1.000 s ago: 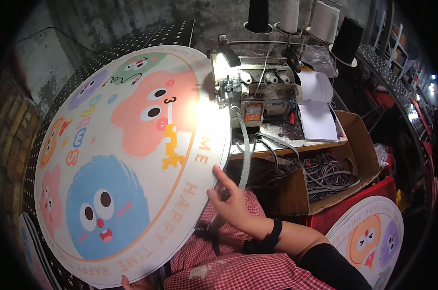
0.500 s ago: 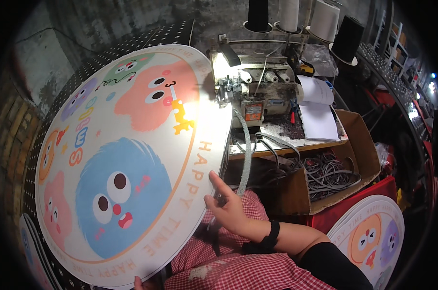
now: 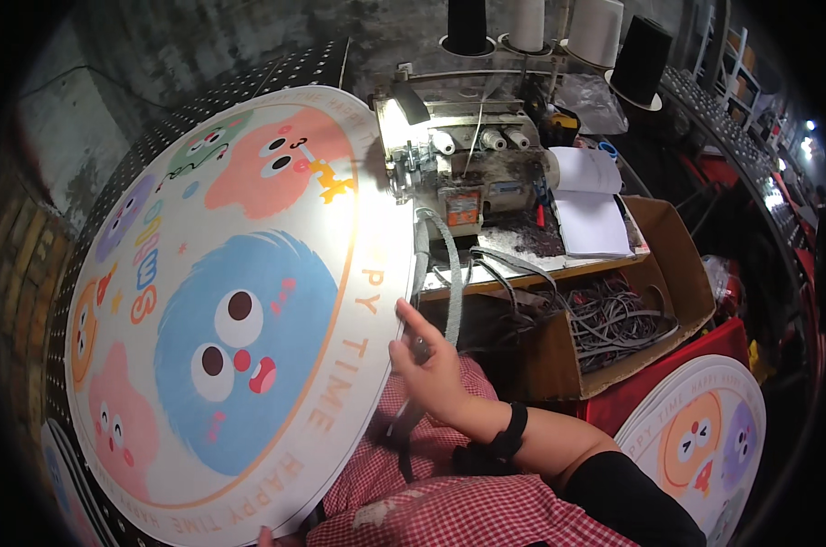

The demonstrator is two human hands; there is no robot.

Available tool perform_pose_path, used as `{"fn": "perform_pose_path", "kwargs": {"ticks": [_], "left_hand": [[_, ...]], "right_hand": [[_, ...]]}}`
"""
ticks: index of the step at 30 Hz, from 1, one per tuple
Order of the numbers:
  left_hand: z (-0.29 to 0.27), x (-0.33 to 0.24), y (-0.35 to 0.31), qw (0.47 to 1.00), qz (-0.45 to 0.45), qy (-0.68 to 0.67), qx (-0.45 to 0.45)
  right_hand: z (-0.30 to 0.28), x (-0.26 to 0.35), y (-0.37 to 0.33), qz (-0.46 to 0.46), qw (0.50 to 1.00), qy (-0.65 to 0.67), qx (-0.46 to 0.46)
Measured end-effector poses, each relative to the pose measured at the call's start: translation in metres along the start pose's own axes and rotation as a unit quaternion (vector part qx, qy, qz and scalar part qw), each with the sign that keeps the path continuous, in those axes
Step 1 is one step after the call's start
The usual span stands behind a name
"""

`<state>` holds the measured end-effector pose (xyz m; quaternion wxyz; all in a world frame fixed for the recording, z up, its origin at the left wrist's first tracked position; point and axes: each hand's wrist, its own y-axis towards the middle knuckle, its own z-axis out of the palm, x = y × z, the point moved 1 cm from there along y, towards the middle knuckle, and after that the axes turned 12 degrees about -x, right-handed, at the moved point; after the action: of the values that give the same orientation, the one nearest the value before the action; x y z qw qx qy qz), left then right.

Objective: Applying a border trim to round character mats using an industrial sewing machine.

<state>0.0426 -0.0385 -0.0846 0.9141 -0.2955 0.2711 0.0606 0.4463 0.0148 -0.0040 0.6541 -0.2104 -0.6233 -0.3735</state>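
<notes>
A large round white mat [image 3: 194, 214] with cartoon creatures and a lettered border fills the left side. Its right edge lies at the lit needle area of an overlock sewing machine [image 3: 472, 169]. My right hand [image 3: 436, 369] is at this edge, just below the machine. Its index finger is stretched and its thumb stands apart, both at the rim; the other fingers are mostly hidden. A grey fabric strip [image 3: 453, 273] loops down from the machine and passes behind this hand. Of my left hand [image 3: 266, 536] only a fingertip shows at the mat's bottom rim.
A cardboard box [image 3: 673, 264] of tangled grey strips [image 3: 604, 314] stands right of the machine. More round mats [image 3: 636, 438] are stacked at lower right, others [image 3: 62, 465] at lower left. An open notebook [image 3: 591, 219] lies beside the machine; thread cones [image 3: 595, 32] stand behind.
The mat has turned counterclockwise, its border lettering moving up along the right edge toward the machine. My right hand stays at the rim, and the view has shifted slightly.
</notes>
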Motion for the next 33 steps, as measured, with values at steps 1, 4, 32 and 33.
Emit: {"fn": "perform_pose_path", "kwargs": {"ticks": [1, 4, 32, 33], "left_hand": [[0.001, -0.001, 0.000, 1.000, 0.020, -0.001, -0.005], [-0.003, 0.001, 0.004, 1.000, 0.027, -0.005, -0.008], [0.005, 0.006, 0.016, 0.992, 0.062, 0.003, -0.109], [0.007, 0.006, 0.014, 0.993, 0.058, 0.004, -0.104]], "right_hand": [[0.000, 0.000, 0.002, 0.052, 0.998, 0.026, -0.006], [0.000, 0.002, -0.006, 0.028, 0.999, -0.014, 0.016], [0.003, 0.006, -0.005, 0.053, 0.998, 0.026, -0.002], [0.003, 0.008, -0.002, 0.054, 0.998, 0.027, -0.002]]}}
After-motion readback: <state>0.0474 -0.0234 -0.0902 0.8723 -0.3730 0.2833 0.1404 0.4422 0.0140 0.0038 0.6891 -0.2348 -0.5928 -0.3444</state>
